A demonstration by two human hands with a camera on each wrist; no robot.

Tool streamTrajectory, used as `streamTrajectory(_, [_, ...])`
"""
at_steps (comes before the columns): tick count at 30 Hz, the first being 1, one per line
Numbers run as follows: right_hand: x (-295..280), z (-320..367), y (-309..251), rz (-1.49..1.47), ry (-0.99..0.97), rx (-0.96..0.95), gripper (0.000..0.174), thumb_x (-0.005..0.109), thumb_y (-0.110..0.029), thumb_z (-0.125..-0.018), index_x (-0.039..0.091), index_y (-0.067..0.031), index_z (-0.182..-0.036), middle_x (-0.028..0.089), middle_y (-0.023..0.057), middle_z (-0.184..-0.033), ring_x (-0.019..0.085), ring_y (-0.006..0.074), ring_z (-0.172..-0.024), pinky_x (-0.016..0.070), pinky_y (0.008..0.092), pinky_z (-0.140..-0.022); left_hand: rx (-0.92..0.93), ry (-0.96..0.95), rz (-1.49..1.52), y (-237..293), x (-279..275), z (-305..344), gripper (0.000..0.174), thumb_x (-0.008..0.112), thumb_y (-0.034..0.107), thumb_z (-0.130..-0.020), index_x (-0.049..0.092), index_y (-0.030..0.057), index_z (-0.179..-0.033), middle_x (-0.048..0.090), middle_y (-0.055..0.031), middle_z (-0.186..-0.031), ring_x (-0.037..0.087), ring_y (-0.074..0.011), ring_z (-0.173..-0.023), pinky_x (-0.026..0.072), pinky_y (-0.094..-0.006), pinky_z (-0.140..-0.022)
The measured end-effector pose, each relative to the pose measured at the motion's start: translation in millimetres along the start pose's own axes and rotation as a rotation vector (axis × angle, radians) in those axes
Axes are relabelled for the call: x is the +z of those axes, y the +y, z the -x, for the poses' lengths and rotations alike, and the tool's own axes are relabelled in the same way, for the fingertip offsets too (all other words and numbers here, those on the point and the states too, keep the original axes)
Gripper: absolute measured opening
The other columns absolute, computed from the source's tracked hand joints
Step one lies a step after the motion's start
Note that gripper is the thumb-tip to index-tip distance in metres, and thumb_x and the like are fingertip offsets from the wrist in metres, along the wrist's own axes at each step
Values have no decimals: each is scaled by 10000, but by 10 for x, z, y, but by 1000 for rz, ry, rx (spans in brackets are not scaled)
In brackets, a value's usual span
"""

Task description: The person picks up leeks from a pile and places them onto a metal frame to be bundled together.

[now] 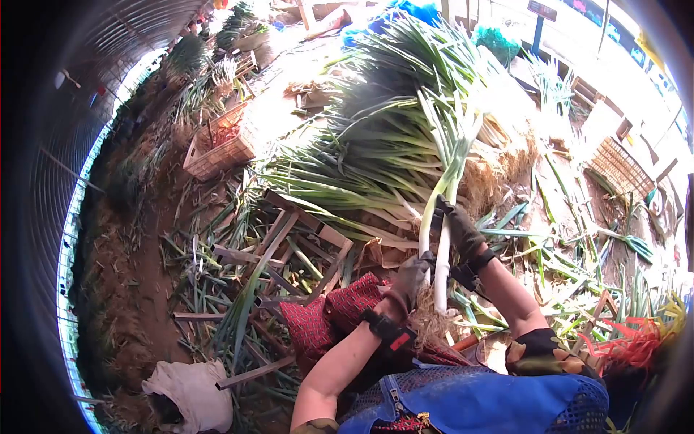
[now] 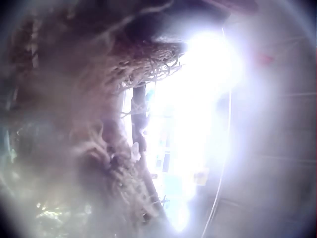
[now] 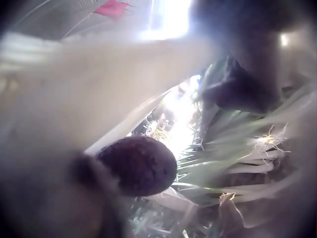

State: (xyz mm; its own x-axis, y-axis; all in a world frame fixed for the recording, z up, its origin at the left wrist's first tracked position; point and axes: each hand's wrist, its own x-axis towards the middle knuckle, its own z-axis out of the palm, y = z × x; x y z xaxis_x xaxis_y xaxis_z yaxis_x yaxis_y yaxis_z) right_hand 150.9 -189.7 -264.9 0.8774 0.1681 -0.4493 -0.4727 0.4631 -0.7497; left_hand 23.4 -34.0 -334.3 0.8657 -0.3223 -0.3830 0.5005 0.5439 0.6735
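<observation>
Two long leeks (image 1: 444, 249) stand slanted in front of the body, white stalks toward the lap and green leaves pointing away. My gloved left hand (image 1: 410, 281) grips them low on the white part, just above the shaggy roots (image 1: 431, 318). Higher up, my gloved right hand (image 1: 463, 233) holds the stalks from the other side. In the right wrist view a dark glove fingertip (image 3: 138, 166) lies against a blurred pale stalk (image 3: 124, 84). Roots (image 2: 148, 64) fill much of the left wrist view, with glare beside them.
A big pile of leeks (image 1: 383, 123) lies ahead, roots to the right. Plastic crates stand at left (image 1: 220, 145) and right (image 1: 620, 163). A metal frame (image 1: 289, 239) and loose leaves cover the ground at left, near a pale cloth (image 1: 191, 394). Red strips (image 1: 640, 340) hang at right.
</observation>
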Motion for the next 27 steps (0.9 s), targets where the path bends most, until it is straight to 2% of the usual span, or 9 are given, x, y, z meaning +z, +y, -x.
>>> streamTrajectory(1, [-25, 52, 28, 35, 14, -12, 301, 699, -382, -964, 643, -88, -933, 604, -13, -739, 553, 113, -567, 497, 262, -540, 9, 2, -47, -395, -395, -194, 174, 537, 150, -1043, 618, 39, -1151, 686, -77, -951, 690, -186, -815, 593, -318, -736])
streamTrajectory(5, [-83, 188, 102, 110, 61, -75, 306, 686, -396, -968, 649, -95, -933, 620, -19, -761, 589, 121, -600, 509, 272, -559, -140, 15, 114, 50, 315, 390, 177, 544, 169, -1048, 652, 45, -1115, 694, -59, -991, 677, -144, -830, 565, -284, -716])
streamTrajectory(7, [-233, 12, 216, 102, -1, -101, 297, 680, -382, -970, 651, -86, -972, 642, -21, -796, 623, 125, -652, 525, 278, -582, 197, 22, -281, -19, 208, 361, 213, 568, 213, -1043, 686, 41, -1089, 703, -38, -982, 666, -110, -809, 548, -258, -710])
streamTrajectory(10, [-231, -9, 292, -168, -34, -83, 320, 671, -350, -978, 637, -48, -1077, 683, 4, -869, 659, 139, -712, 550, 283, -615, 45, 169, -205, 233, 540, 550, 239, 574, 228, -1039, 692, 30, -1104, 707, -28, -939, 666, -102, -804, 546, -257, -710])
streamTrajectory(14, [-207, 62, 260, -139, -131, -159, 423, 632, -382, -1000, 596, -14, -1207, 704, 51, -1002, 692, 158, -861, 589, 301, -760, 62, 241, 3, 246, 615, 633, 280, 579, 257, -1033, 669, 7, -1119, 706, -46, -902, 668, -133, -772, 573, -297, -707])
streamTrajectory(17, [-154, 138, 252, -153, -131, -90, 502, 638, -481, -974, 598, -34, -1199, 708, 66, -994, 693, 182, -840, 592, 333, -751, -16, 195, -111, 341, 570, 795, 261, 579, 251, -1025, 655, 21, -1124, 698, -57, -895, 680, -171, -765, 596, -353, -702])
streamTrajectory(21, [89, 317, 81, -154, -155, -28, 570, 643, -583, -940, 653, -46, -1129, 717, 47, -966, 659, 172, -752, 543, 277, -666, -259, -128, 232, 67, 520, 715, 200, 548, 187, -1022, 625, 54, -1149, 678, -63, -923, 695, -220, -797, 610, -401, -728])
streamTrajectory(26, [309, 512, -104, -15, -138, 9, 420, 658, -390, -975, 650, -19, -1170, 719, 87, -930, 681, 176, -789, 544, 283, -683, 292, 49, -622, -420, 614, 747, 260, 540, 161, -1042, 552, 38, -1272, 647, -76, -1053, 660, -169, -927, 577, -348, -839])
streamTrajectory(27, [370, 544, -175, 43, -169, 8, 383, 651, -360, -979, 649, -23, -1162, 716, 88, -921, 679, 175, -775, 543, 288, -677, 273, 82, -668, -318, 617, 779, 287, 552, 145, -1037, 537, 34, -1301, 640, -78, -1086, 646, -159, -970, 566, -341, -870])
